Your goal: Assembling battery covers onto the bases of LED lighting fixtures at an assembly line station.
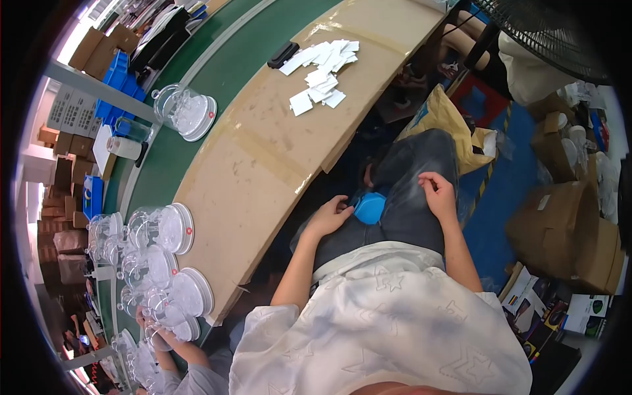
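Observation:
In my lap, between the thighs of dark trousers, rests a flat blue piece with angular edges; its kind is unclear. My left hand is right beside its left edge, thumb and fingers bent but apart, and I cannot tell whether they touch it. Over my right thigh, my right hand has its fingers curled in toward the thumb. Anything pinched there is too small or too clear to make out. A whitish, film-like sheen shows on the trousers near it.
Left of me runs a cardboard-covered bench with loose white squares and a black object. Several clear domes on round bases line its far side by a green conveyor. A co-worker's hands handle one. Cartons stand right.

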Tool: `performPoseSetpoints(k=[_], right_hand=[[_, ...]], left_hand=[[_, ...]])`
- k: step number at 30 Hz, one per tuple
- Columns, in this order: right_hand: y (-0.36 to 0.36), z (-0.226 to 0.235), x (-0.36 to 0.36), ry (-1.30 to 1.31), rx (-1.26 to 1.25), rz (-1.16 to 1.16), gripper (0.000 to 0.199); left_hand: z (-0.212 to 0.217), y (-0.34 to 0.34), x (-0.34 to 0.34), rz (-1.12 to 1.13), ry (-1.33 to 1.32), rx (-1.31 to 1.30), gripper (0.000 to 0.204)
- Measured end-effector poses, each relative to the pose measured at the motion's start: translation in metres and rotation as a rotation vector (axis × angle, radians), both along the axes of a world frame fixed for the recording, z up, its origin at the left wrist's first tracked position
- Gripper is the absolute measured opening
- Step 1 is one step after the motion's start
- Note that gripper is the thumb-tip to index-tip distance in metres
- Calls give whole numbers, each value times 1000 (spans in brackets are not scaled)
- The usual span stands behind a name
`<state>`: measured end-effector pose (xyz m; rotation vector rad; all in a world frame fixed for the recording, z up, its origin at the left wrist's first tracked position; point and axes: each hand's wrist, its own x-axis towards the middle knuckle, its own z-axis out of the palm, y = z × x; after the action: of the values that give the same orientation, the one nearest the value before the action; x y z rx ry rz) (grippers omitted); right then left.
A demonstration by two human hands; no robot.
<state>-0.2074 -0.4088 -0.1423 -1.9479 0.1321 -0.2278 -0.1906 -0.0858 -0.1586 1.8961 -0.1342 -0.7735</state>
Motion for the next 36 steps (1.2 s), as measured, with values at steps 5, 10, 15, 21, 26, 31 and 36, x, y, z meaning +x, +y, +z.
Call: performPoseSetpoints(k=[5, 10, 15, 21, 26, 31, 36], right_hand=[[2, 7, 1, 29, -44, 6, 12], [7, 16, 7, 39, -74, 45, 12], [-5, 13, 31, -17, 372, 34, 14], [-91, -28, 83, -5, -204, -435, 48], [-121, -71, 95, 327, -510, -463, 95], [-115, -105, 73, 369, -503, -492, 97], [-149, -121, 58, 357, -357, -531, 81]], left_hand=[[-20, -13, -1, 173, -222, 148, 41], [-22, -14, 6, 136, -178, 175, 42], [-21, -13, 4, 157, -171, 177, 42], [-18, -24, 6, 127, -135, 234, 41], [-29, -21, 23, 72, -124, 260, 39], [-49, -16, 27, 175, -2, 99, 36], [-44, -23, 29, 146, -19, 98, 36]])
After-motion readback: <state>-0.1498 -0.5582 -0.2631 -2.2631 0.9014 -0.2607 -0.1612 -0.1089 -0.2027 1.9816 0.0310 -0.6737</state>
